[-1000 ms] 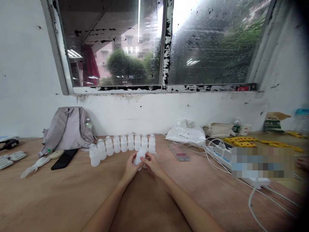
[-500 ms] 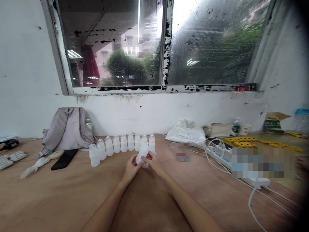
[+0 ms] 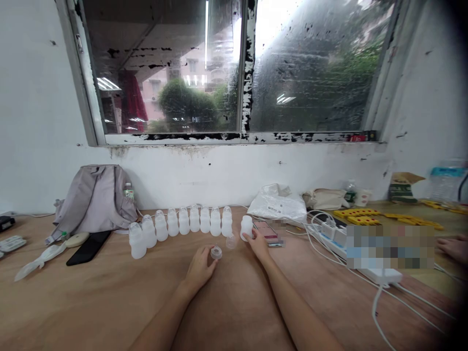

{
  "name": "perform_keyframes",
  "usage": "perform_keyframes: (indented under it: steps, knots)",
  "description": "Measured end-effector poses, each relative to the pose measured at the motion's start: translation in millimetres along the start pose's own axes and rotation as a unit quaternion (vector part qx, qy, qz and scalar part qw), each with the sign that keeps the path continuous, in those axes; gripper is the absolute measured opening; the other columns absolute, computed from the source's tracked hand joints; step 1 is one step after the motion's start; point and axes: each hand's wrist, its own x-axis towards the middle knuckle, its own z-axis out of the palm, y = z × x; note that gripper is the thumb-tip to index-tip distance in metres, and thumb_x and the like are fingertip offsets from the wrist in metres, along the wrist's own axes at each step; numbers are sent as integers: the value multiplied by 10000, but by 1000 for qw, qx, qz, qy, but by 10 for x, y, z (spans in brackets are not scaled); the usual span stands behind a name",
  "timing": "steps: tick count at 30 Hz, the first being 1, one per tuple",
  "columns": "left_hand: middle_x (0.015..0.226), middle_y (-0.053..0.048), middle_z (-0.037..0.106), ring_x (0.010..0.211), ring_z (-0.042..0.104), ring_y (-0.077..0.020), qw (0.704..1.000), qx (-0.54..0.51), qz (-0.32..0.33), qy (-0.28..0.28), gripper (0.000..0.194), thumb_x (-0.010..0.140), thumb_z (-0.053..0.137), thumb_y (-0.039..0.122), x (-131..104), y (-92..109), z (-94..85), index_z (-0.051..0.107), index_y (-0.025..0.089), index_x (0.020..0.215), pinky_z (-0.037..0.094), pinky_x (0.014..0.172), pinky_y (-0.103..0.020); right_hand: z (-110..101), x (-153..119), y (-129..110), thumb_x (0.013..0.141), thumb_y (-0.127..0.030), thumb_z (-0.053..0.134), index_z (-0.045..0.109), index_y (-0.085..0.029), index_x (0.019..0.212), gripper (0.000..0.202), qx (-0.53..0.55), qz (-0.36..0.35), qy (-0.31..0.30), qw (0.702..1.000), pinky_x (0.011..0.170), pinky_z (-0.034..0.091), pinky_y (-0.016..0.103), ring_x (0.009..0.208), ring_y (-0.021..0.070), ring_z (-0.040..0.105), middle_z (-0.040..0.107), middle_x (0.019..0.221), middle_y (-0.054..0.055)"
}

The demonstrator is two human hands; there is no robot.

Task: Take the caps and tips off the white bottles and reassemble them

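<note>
My right hand [image 3: 259,246] grips a small frosted white baby bottle [image 3: 246,226], upright and with no clear cap on top. Between the thumb and fingers of my left hand [image 3: 199,268] is a clear plastic ring [image 3: 216,252], held low at the tabletop. A clear dome cap [image 3: 230,241] stands on the table between my hands, just in front of the row. Several matching capped bottles [image 3: 161,227] stand upright in a curved row behind and left of my hands; the rightmost bottle [image 3: 226,223] is nearest the dome cap.
A phone-like device [image 3: 265,229] lies right of my right hand. Farther right are a power strip [image 3: 383,272] with white cables and another person's hand [image 3: 453,247]. A backpack [image 3: 95,197], black phone [image 3: 88,247] and plastic bag [image 3: 46,257] occupy the left; a white bag [image 3: 277,204] lies behind.
Both hands were together on one bottle. Now they are apart: the right has carried the bottle rightward and upright, the left has the ring, and the dome cap shows between them.
</note>
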Motion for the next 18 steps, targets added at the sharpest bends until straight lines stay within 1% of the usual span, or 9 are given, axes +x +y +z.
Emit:
perform_keyframes:
  steps: [3,6,8,11,14,16,18]
  knots:
    - [1082,-74,564,1035,478,-233,1000,6,-4,-17,362,714,540,242,-11,17,0,540,211,1075,348,911,-372,31,-16,5,679,-383,547,537,-140,1108,493,-93,-26,-25,995,741,402,325,910,255,571,624,1013,118]
    - [1089,-72,563,1037,474,-235,1000,11,-8,-27,378,707,537,229,-17,0,10,534,207,1084,343,911,-368,49,-53,-42,686,-399,550,557,-193,1114,475,-185,-41,-47,981,722,389,340,880,269,575,649,930,100]
    - [1099,-72,559,1037,473,-233,999,19,-4,-32,391,706,533,217,-20,-18,19,524,203,1097,343,908,-365,56,-77,-66,683,-399,560,598,-204,1064,431,-229,-47,-48,971,708,381,335,847,266,579,657,856,98]
    - [1099,-74,558,1034,475,-228,999,32,4,-38,396,707,529,206,-23,-28,23,515,200,1102,347,903,-359,70,-117,-105,701,-364,546,672,-197,871,270,-264,-56,-46,962,680,376,307,791,237,582,656,788,91]
    - [1081,-76,562,1028,479,-225,999,35,-1,-38,377,707,528,206,-24,-16,16,519,199,1084,351,897,-353,86,-177,-186,723,-284,508,669,-166,710,200,-287,-50,-26,956,686,366,308,791,236,572,647,778,115]
    - [1065,-75,563,1020,483,-225,999,36,-2,-37,358,707,528,209,-25,-10,12,522,199,1065,356,888,-350,98,-230,-270,734,-247,475,653,-148,706,205,-290,-49,1,956,694,358,316,807,243,562,635,783,131]
    - [1055,-77,564,1012,486,-225,999,41,-3,-36,346,707,528,209,-25,-14,14,520,195,1052,360,879,-349,117,-288,-363,765,-243,426,635,-142,785,234,-263,-76,21,962,684,358,304,782,226,557,622,773,118]
